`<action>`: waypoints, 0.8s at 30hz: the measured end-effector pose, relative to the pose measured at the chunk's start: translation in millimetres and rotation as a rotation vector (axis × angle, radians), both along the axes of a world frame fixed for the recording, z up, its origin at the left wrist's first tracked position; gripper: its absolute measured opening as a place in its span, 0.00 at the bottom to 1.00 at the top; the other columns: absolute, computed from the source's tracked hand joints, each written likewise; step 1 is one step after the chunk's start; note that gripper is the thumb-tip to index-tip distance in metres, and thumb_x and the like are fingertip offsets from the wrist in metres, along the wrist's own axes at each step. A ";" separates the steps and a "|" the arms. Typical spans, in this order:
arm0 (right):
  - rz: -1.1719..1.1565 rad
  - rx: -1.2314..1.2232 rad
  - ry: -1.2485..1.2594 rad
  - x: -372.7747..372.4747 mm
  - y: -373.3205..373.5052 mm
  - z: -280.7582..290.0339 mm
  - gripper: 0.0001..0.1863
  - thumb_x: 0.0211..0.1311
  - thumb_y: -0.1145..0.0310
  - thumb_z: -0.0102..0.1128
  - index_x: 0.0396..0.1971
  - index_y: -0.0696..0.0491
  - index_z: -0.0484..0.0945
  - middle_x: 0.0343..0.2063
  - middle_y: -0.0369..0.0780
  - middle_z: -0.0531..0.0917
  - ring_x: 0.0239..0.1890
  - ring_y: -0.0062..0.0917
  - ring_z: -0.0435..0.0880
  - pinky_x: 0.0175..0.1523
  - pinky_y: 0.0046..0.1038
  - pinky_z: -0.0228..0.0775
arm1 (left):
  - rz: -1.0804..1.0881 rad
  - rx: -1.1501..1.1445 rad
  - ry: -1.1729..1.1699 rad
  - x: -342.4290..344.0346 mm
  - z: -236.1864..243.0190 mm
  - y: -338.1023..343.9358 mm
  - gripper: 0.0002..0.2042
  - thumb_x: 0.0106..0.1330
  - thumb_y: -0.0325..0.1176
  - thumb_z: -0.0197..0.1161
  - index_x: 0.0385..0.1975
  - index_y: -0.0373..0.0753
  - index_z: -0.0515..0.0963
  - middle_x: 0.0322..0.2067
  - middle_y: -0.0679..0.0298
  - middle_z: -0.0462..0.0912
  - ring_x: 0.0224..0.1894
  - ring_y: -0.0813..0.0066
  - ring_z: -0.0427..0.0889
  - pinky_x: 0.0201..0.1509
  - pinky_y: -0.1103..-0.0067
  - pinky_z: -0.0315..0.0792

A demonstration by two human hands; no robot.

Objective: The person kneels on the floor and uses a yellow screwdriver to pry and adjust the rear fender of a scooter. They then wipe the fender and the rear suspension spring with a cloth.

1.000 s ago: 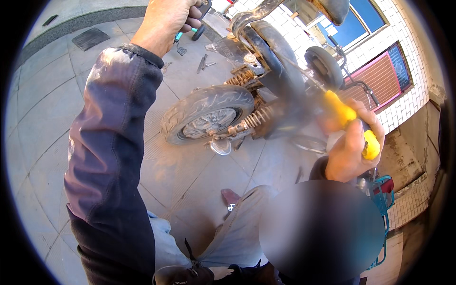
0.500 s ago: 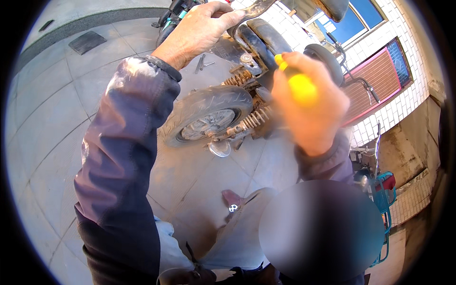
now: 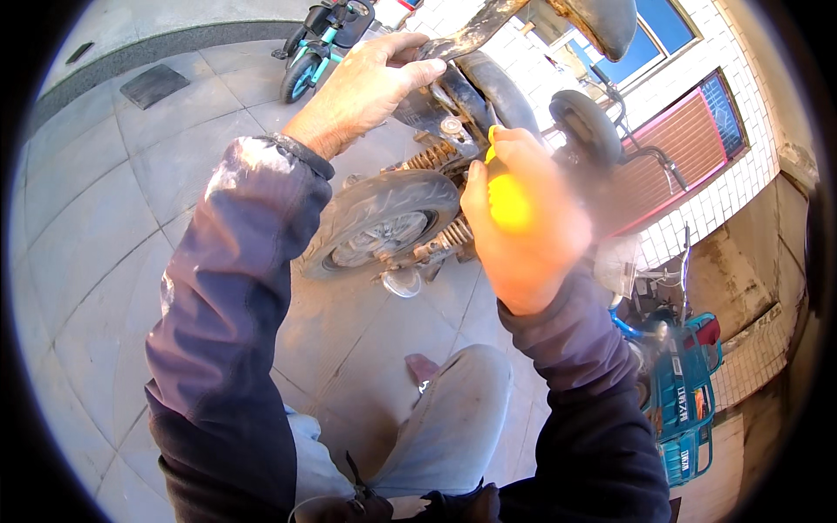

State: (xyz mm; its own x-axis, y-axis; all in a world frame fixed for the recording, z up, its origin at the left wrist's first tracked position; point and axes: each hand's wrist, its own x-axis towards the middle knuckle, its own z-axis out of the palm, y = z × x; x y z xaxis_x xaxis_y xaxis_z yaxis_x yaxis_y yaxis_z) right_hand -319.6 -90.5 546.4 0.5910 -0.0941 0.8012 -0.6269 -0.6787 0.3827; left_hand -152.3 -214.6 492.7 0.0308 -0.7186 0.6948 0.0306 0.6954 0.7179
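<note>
My left hand (image 3: 366, 83) has come to the rusty curved bar (image 3: 479, 30) above the motorcycle's rear wheel (image 3: 379, 228), thumb and fingers straddling its end; how firmly, I can't tell. My right hand (image 3: 534, 234), closed around a yellow-handled screwdriver (image 3: 508, 202), has swung in from farther right of that wheel to near its right side. I judge the tool brought to the work; its tip is hidden, so contact stays unconfirmed.

We can reach freely over the floor (image 3: 96, 253) on our left, but the big wheel (image 3: 384, 205) and rusty spring (image 3: 427, 159) block the middle way.
</note>
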 end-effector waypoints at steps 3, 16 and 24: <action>0.034 -0.002 0.086 -7.9 -4.9 15.2 0.17 0.43 0.80 0.71 0.35 0.58 0.77 0.35 0.46 0.83 0.30 0.34 0.86 0.34 0.25 0.78 | -0.127 0.067 0.111 -4.2 2.1 9.2 0.28 0.63 0.45 0.61 0.60 0.38 0.70 0.51 0.58 0.77 0.50 0.71 0.77 0.46 0.77 0.76; 0.101 0.006 -0.086 -3.3 -6.7 -12.3 0.19 0.42 0.83 0.69 0.37 0.59 0.76 0.37 0.47 0.83 0.31 0.35 0.85 0.36 0.27 0.78 | -0.150 0.112 0.150 -2.2 5.1 14.0 0.29 0.63 0.46 0.62 0.61 0.36 0.69 0.53 0.57 0.76 0.52 0.72 0.76 0.46 0.78 0.74; 0.037 0.000 -0.148 -4.8 -4.4 -11.5 0.18 0.42 0.82 0.71 0.37 0.59 0.77 0.36 0.49 0.83 0.31 0.35 0.86 0.38 0.26 0.79 | -0.166 0.128 0.135 -2.7 6.9 14.2 0.29 0.63 0.45 0.62 0.60 0.35 0.69 0.54 0.56 0.76 0.53 0.71 0.75 0.47 0.76 0.75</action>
